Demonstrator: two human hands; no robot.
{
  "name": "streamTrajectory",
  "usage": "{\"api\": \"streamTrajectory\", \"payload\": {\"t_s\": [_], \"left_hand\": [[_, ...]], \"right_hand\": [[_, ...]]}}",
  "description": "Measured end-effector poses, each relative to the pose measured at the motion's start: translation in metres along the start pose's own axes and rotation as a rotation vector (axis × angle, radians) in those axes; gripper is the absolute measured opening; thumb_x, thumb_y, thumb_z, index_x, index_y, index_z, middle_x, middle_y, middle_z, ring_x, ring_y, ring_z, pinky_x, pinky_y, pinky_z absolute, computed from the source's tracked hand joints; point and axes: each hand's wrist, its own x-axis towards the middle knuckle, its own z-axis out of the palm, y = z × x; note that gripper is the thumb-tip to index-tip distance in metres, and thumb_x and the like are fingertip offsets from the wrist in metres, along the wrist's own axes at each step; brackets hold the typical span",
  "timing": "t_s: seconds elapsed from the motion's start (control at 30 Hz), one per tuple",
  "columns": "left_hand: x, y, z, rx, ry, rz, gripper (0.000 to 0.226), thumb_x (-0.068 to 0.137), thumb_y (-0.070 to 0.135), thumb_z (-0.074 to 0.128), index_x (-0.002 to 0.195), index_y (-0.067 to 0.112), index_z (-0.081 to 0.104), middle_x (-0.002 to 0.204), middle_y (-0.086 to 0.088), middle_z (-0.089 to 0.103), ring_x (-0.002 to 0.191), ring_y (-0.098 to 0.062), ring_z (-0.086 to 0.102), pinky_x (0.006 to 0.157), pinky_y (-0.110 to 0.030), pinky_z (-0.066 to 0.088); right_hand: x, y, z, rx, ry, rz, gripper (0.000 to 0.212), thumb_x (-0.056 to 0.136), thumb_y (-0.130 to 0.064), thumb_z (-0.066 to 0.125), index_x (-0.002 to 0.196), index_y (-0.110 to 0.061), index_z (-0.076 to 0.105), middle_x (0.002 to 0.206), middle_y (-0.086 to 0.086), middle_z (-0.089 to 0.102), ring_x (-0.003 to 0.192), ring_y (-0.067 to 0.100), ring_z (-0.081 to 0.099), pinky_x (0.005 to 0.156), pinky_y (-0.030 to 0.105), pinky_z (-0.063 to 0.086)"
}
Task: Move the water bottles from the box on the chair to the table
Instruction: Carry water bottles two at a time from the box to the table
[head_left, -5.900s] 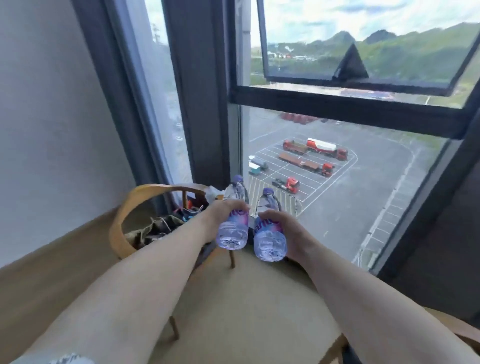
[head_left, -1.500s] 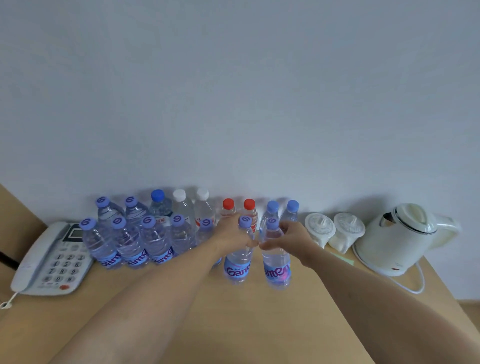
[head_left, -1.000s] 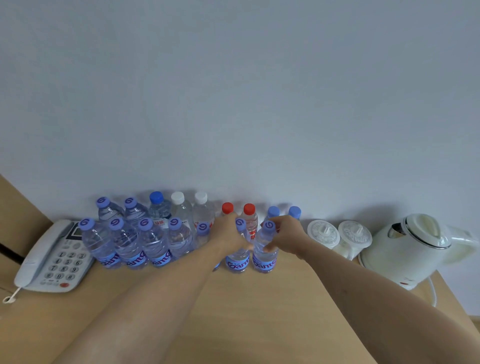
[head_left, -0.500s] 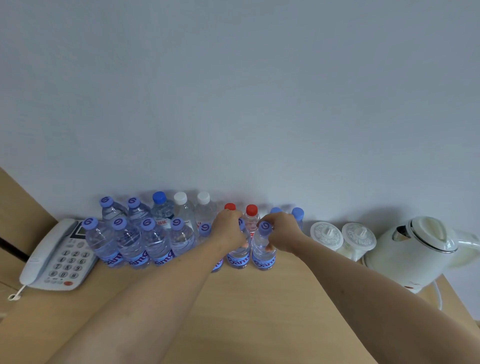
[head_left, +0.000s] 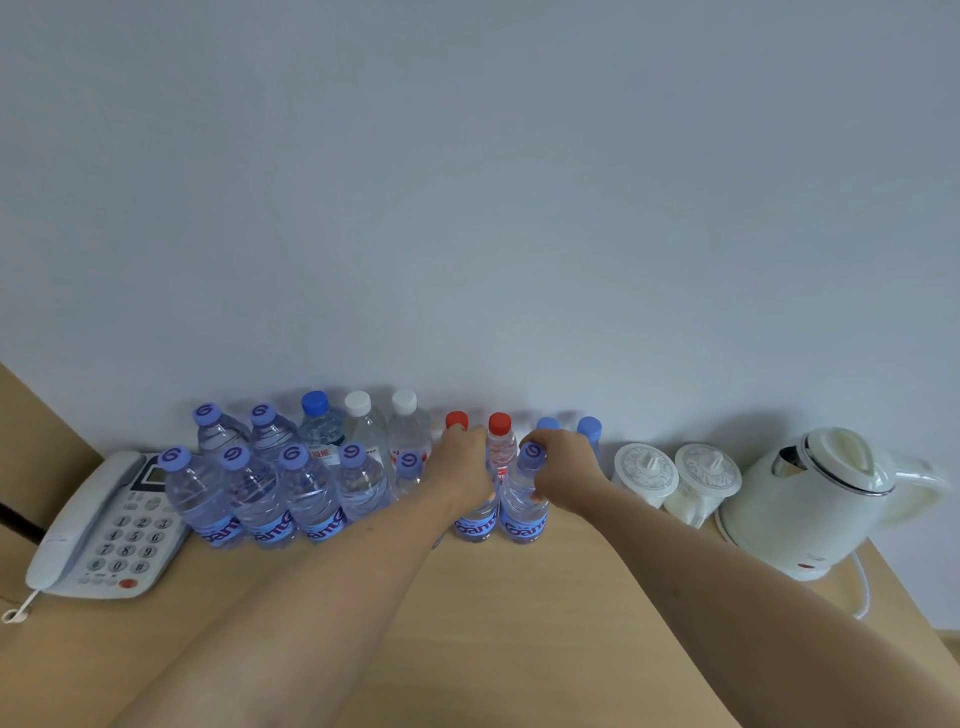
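Head view: on the pale wooden table (head_left: 493, 623) each hand grips one clear, purple-capped water bottle, left hand (head_left: 460, 462) its bottle (head_left: 475, 525), right hand (head_left: 563, 460) its own (head_left: 523, 512), apparently extending the front row before red-capped bottles (head_left: 500, 441) at the wall.

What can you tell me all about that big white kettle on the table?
The white plastic electric kettle stands upright at the right end of the light wooden table, against the pale wall. It has a rounded body, a closed domed lid with a silvery rim, a spout facing left and a handle on the right. It sits on a white base, from which a white cord trails. Neither hand touches it.
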Motion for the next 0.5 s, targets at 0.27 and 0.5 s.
{"api": "streamTrajectory", "payload": {"t_s": [0.27,0.5], "left_hand": [[-0.002,0.016,-0.029,0.061,0.052,0.135,0.037,0.087,0.021,0.068,0.122,0.013,0.057,0.113,-0.012,0.056,0.103,-0.035,0.061,0.082,-0.039,0.052],[-0.004,0.035,-0.037,0.111,0.072,0.253,0.050,0.090,0.025,0.068,0.137,0.015,0.053,0.128,-0.011,0.054,0.120,-0.032,0.051,0.091,-0.041,0.051]], "right_hand": [[-0.013,-0.009,-0.014,0.017,0.081,0.023,0.055,0.079,0.000,0.071,0.131,-0.020,0.067,0.124,0.002,0.068,0.117,0.021,0.061,0.085,0.026,0.050],[-0.049,0.001,-0.028,-0.016,0.235,0.123,0.063,0.077,-0.012,0.073,0.138,-0.024,0.062,0.127,0.006,0.066,0.121,0.026,0.060,0.091,0.031,0.047]]}}
